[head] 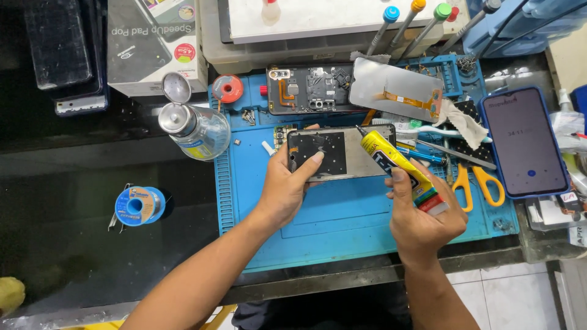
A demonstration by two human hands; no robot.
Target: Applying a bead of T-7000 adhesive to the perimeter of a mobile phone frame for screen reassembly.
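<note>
Head view: left hand grips an opened phone frame by its left end, fingers wrapped around the edge, holding it just above the blue work mat. Right hand is closed around a yellow glue tube, nozzle touching the frame's upper right edge. Yellow-handled scissors lie just right; a dark phone lies beyond.

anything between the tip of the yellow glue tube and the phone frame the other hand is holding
Nothing visible does. The right hand holds the yellow glue tube with its nozzle right at the upper edge of the grey open phone frame, which the left hand grips at its left end over the blue work mat.
</note>
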